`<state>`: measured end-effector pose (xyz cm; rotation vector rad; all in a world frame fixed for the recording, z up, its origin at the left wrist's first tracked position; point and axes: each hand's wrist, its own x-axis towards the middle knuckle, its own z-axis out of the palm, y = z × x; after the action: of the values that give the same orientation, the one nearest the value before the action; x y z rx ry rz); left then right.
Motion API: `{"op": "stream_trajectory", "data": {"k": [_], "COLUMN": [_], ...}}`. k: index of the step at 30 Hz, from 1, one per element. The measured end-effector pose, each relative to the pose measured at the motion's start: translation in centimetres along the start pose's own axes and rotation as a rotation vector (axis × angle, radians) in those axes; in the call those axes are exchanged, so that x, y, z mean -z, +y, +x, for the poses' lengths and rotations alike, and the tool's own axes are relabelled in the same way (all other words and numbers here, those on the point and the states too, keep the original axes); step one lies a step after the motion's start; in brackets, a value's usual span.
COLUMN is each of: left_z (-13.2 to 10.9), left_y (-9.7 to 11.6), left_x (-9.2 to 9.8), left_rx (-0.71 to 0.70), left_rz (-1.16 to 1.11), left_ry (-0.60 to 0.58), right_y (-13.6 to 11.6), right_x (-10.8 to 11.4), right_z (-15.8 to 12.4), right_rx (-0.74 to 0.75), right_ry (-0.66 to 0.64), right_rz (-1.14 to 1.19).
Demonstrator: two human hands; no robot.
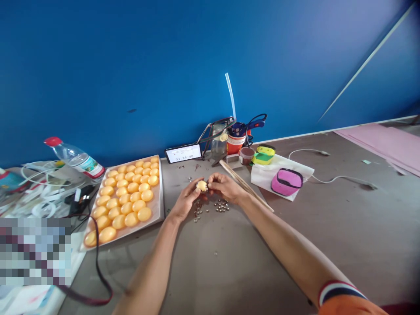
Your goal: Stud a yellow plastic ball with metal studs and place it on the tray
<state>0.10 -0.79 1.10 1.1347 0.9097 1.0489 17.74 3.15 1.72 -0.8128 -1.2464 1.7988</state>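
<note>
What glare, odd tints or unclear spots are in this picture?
Head view: the lower left is partly pixelated; head view: the blue wall turns purplish at upper right; head view: highlights dot the rowed yellow pieces; head view: digits on the phone read clearly, but the held piece is too small for fine detail.

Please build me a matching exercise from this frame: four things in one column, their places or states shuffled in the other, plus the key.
1. Round yellow piece
2. Pink black-edged item
3. Phone
4. Small shiny beads

A. On the white sheet
B. Loose on the table
C. Held in the left hand
D. Lit, showing 03:24:40

Pairs: 1-C, 2-A, 3-D, 4-B
</note>
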Motion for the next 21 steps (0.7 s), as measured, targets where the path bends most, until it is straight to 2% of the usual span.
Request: {"op": "stream_trajectory", "data": {"k": [2, 4, 10, 17, 21], "left_z": [0.0, 0.1, 0.3, 0.5, 0.7], "left_y": [0.0, 0.2, 0.5, 0.2, -0.2], "left_x": [0.0, -0.1, -0.2, 0.1, -0.1], "left_rx": [0.022, 0.027, 0.003, 0.023, -0.001], "left_rz": [-0.068, -0.144, -0.243, -0.249, -0.17], "left_ry": [0.004, 0.01, 0.018, 0.063, 0.133], "right_y": [-0.4, -0.8, -0.7, 0.4, 0.3], "right_x": [0.6, 1.3, 2.2, 1.9, 1.4], "right_z": [0.0, -0.1, 0.1, 0.1, -0.2], "right_rx": [0.008, 0.043, 0.132, 0.233, 0.26], "right_ry": [-0.022, 0.011, 0.111, 0.121, 0.098], "right_rz": [0.047, -0.01, -0.46, -0.881, -1.006]}}
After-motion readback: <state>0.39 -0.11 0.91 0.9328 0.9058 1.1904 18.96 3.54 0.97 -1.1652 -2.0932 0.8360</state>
